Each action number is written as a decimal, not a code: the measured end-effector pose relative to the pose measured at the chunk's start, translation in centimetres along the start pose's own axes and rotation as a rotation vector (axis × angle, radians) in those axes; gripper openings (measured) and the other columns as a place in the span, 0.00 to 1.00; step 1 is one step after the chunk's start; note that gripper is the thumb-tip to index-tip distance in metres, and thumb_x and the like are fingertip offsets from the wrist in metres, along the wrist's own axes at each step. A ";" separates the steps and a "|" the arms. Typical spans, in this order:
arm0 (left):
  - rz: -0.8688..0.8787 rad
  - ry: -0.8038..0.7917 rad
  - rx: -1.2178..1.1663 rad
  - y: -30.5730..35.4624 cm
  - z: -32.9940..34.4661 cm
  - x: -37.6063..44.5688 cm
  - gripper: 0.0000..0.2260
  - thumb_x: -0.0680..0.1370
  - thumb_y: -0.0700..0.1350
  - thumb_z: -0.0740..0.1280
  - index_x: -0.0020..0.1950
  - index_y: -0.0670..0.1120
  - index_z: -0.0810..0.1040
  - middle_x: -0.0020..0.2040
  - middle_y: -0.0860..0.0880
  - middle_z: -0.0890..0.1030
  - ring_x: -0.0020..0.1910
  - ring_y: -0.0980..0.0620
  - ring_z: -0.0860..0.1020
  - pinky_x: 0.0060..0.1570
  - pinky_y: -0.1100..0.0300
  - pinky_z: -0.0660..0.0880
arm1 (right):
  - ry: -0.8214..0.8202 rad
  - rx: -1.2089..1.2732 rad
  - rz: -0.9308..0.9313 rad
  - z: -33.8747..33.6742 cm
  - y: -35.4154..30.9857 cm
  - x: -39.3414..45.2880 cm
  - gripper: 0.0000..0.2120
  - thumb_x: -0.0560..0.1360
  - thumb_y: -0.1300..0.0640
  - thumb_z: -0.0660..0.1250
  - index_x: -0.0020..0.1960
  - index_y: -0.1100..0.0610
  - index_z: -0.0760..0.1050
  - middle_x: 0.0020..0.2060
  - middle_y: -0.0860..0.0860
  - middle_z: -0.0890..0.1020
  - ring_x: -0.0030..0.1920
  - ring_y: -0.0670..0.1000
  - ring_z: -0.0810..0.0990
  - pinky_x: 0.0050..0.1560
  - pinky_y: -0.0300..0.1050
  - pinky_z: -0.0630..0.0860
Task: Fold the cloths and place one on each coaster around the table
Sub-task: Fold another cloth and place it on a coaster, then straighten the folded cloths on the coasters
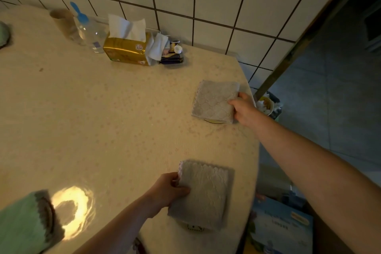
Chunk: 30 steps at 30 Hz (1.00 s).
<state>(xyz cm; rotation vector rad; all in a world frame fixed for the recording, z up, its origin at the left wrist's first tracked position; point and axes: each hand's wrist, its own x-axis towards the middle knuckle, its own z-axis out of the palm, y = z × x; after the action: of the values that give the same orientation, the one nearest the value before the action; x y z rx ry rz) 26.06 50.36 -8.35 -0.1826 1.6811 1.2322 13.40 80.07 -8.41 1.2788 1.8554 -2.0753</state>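
Two folded grey-beige cloths lie near the table's right edge. The far cloth (214, 101) covers a round coaster (214, 121), of which only a yellowish rim peeks out below. My right hand (244, 109) grips that cloth's right edge. The near cloth (203, 194) rests over another coaster (194, 228), whose front rim shows. My left hand (168, 189) holds this cloth's left edge, thumb on top. A folded green cloth (22, 222) sits on a dark coaster (47, 211) at bottom left.
Against the tiled wall stand a gold tissue pack (125, 49), a clear bottle (90, 31), a cup (64, 22) and a small box of items (172, 53). Another green cloth (3, 34) shows at far left. A bin (270, 105) and a blue box (280, 225) sit beyond the table (92, 119) edge.
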 end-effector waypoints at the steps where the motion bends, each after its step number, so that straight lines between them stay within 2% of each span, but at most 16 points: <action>1: 0.012 0.005 0.023 -0.1 0.0 -0.1 0.09 0.75 0.41 0.71 0.51 0.52 0.79 0.52 0.48 0.83 0.51 0.50 0.81 0.51 0.52 0.80 | 0.016 -0.001 0.007 -0.1 0.2 0.2 0.20 0.75 0.67 0.63 0.66 0.58 0.70 0.63 0.58 0.75 0.62 0.58 0.74 0.62 0.59 0.73; 3: 0.030 0.024 0.071 -0.2 0.1 -0.2 0.08 0.75 0.42 0.71 0.50 0.54 0.78 0.51 0.50 0.83 0.50 0.51 0.81 0.50 0.53 0.80 | 0.064 -0.036 0.011 -0.1 0.5 0.6 0.19 0.75 0.65 0.65 0.65 0.58 0.72 0.63 0.58 0.76 0.61 0.58 0.75 0.60 0.58 0.75; 5: 0.057 0.059 0.168 -0.3 0.0 -0.1 0.07 0.74 0.45 0.71 0.51 0.53 0.79 0.50 0.51 0.83 0.49 0.52 0.81 0.49 0.52 0.80 | 0.115 -0.155 -0.038 -0.1 0.6 0.5 0.18 0.74 0.62 0.66 0.64 0.59 0.72 0.60 0.56 0.77 0.58 0.56 0.76 0.57 0.52 0.76; 7: 0.080 0.125 0.275 -0.5 -0.1 -0.1 0.09 0.73 0.49 0.72 0.52 0.51 0.80 0.47 0.51 0.83 0.47 0.52 0.81 0.46 0.54 0.79 | 0.217 -0.459 -0.171 -0.4 0.6 -0.1 0.19 0.75 0.58 0.66 0.63 0.60 0.69 0.55 0.51 0.76 0.54 0.53 0.75 0.51 0.46 0.73; 9: 0.076 0.206 0.313 -0.7 -0.2 -0.1 0.10 0.73 0.52 0.71 0.52 0.49 0.79 0.46 0.49 0.83 0.45 0.51 0.81 0.41 0.55 0.79 | 0.291 -0.761 -0.314 -0.9 0.8 -0.3 0.22 0.74 0.56 0.67 0.64 0.60 0.65 0.56 0.54 0.74 0.56 0.55 0.75 0.51 0.48 0.72; 11: 0.067 0.297 0.324 -0.8 -0.4 -0.3 0.09 0.74 0.50 0.70 0.50 0.47 0.79 0.43 0.48 0.83 0.41 0.50 0.82 0.36 0.57 0.80 | 0.294 -0.916 -0.342 -1.3 0.8 -0.6 0.23 0.73 0.57 0.67 0.65 0.60 0.64 0.60 0.59 0.73 0.59 0.60 0.74 0.53 0.52 0.73; 14: 0.056 0.415 0.344 -1.4 -1.2 -0.5 0.07 0.74 0.48 0.71 0.46 0.46 0.78 0.38 0.46 0.83 0.34 0.51 0.82 0.32 0.59 0.80 | 0.281 -0.962 -0.329 -1.7 0.7 -1.9 0.21 0.74 0.61 0.65 0.65 0.62 0.64 0.62 0.61 0.71 0.59 0.62 0.74 0.53 0.53 0.74; 17: 0.040 0.527 0.328 -2.2 -2.3 -1.0 0.04 0.73 0.43 0.71 0.44 0.45 0.78 0.37 0.46 0.83 0.33 0.49 0.82 0.37 0.53 0.82 | 0.216 -0.951 -0.415 -1.5 1.5 -5.0 0.20 0.74 0.62 0.64 0.65 0.59 0.65 0.59 0.58 0.73 0.56 0.58 0.76 0.46 0.47 0.72; 20: 0.059 0.602 0.261 -3.5 -3.2 -2.9 0.02 0.73 0.41 0.70 0.44 0.44 0.78 0.35 0.46 0.82 0.31 0.50 0.82 0.36 0.55 0.80 | 0.099 -0.879 -0.475 -0.1 3.4 -9.4 0.17 0.74 0.63 0.65 0.62 0.57 0.67 0.57 0.55 0.76 0.53 0.54 0.77 0.47 0.45 0.73; 25: 0.112 0.680 0.248 -6.2 -5.5 -6.9 0.03 0.74 0.40 0.69 0.45 0.46 0.79 0.36 0.47 0.82 0.37 0.48 0.82 0.42 0.52 0.81 | -0.110 -0.774 -0.475 2.8 7.5 -18.9 0.12 0.75 0.61 0.64 0.59 0.57 0.70 0.48 0.49 0.77 0.48 0.49 0.77 0.42 0.38 0.71; 27: 0.144 0.714 0.253 -7.5 -6.7 -8.7 0.04 0.73 0.40 0.69 0.46 0.47 0.80 0.37 0.47 0.82 0.38 0.48 0.81 0.39 0.53 0.80 | -0.194 -0.764 -0.423 4.5 10.3 -22.9 0.10 0.77 0.60 0.63 0.58 0.57 0.71 0.47 0.48 0.77 0.47 0.48 0.77 0.40 0.35 0.72; 30: 0.210 0.788 0.290 -9.5 -8.5 -11.1 0.05 0.74 0.40 0.68 0.47 0.47 0.79 0.41 0.48 0.82 0.38 0.48 0.80 0.32 0.60 0.73 | -0.296 -0.749 -0.340 7.5 16.0 -27.4 0.09 0.74 0.63 0.63 0.54 0.58 0.72 0.47 0.55 0.80 0.46 0.51 0.78 0.46 0.42 0.75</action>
<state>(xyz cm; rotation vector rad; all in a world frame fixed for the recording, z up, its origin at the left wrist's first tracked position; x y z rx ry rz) 32.10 34.73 -5.99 -0.3517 2.5938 1.1135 36.23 57.06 -4.81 0.4770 2.4457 -1.3124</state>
